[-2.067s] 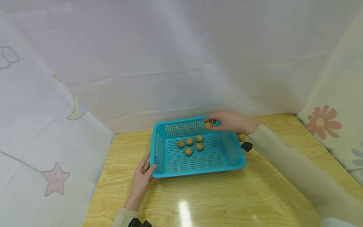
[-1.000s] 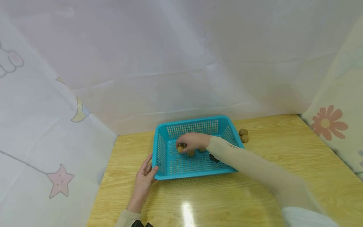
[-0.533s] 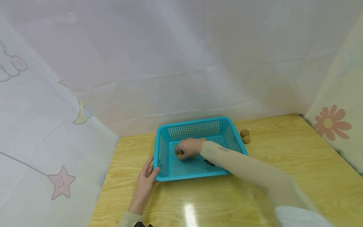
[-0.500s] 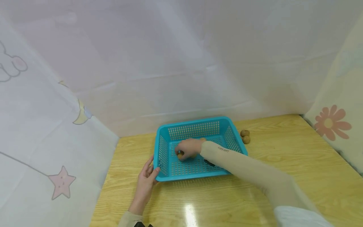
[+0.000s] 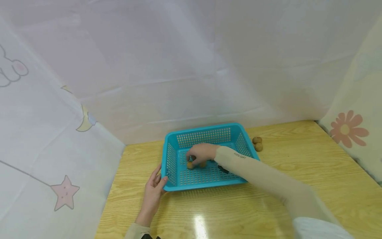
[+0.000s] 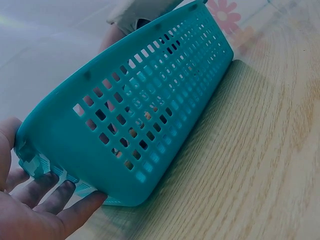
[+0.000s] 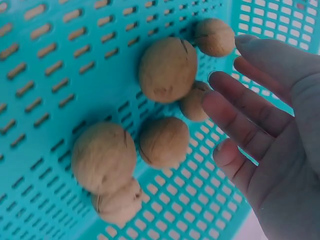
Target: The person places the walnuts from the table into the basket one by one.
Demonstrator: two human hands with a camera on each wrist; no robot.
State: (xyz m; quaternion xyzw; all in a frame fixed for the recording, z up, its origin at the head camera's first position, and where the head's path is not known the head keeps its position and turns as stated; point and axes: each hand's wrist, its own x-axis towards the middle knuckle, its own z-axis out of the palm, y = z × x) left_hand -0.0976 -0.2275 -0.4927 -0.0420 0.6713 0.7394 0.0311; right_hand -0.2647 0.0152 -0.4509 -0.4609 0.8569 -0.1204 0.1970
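Observation:
A blue-green plastic basket (image 5: pixel 206 185) with perforated walls stands on the table. My left hand (image 5: pixel 153 191) grips its left end near the front corner, thumb on the rim and fingers against the outside wall, as the left wrist view shows. Inside the basket my right hand (image 5: pixel 204 152) hovers low over the walnuts, fingers loosely bent and apart. Nothing lies between them in the right wrist view. One walnut (image 5: pixel 190 165) sits just below its fingertips. Several walnuts (image 7: pixel 168 70) are grouped on the basket floor; in the head view the hand and sleeve hide most of them.
Two walnuts (image 5: pixel 258 146) lie touching on the wooden table (image 5: pixel 298 156), right of the basket. A pale cloth wall (image 5: pixel 191 83) rises close behind the basket, with printed cloth on both sides. The right sleeve (image 5: pixel 262 172) crosses over the basket's right rim.
My right hand brought a walnut from the back right of the basket down to the group on its floor. It has since let go and lifted slightly. The left hand keeps its grip.

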